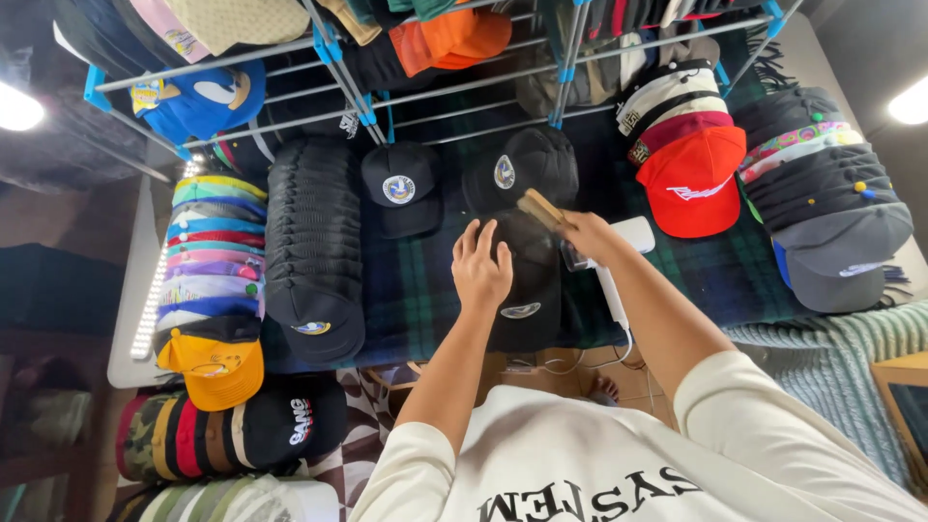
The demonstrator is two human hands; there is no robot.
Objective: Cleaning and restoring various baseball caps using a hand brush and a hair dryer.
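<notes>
1. The left hand (480, 269) lies flat, fingers spread, on a black fabric cap (522, 280) resting on the plaid-covered surface (425, 290).
2. The right hand (587, 235) has its grip clamped on a tan wooden brush (540, 208) just above that cap.
3. A stack of black caps (311, 242) sits to the left.

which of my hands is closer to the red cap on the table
Right. Your right hand, holding a wooden brush, is just left of the red cap. Your left hand rests on a black cap, farther left.
</notes>
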